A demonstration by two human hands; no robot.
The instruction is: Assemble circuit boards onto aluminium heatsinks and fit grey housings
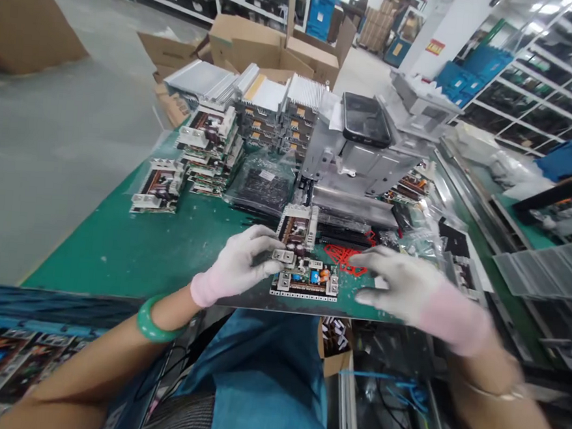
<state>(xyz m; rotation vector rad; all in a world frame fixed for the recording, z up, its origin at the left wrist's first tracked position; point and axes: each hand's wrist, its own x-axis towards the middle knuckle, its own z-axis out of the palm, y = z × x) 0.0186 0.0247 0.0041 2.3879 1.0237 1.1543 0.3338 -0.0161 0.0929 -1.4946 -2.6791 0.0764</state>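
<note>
My left hand (246,261), in a white glove with a pink cuff, has its thumb and fingers closed at the left edge of a circuit board (298,232) with white terminal blocks. This board stands near the table's front edge. Close against its lower end lies another circuit board (305,284) with blue and orange parts. To the right, my right hand (393,284) is gloved too and somewhat blurred. Its fingers are apart, with nothing seen between them. Behind its fingertips lie red plastic pieces (344,258).
On the green table (102,247) stand a stack of circuit boards (207,143), finned metal heatsinks (269,96) and a bagged black part (263,183). A phone (366,119) rests on a grey metal housing (348,166). Cardboard boxes (259,43) stand behind; a small box (335,345) sits below the edge.
</note>
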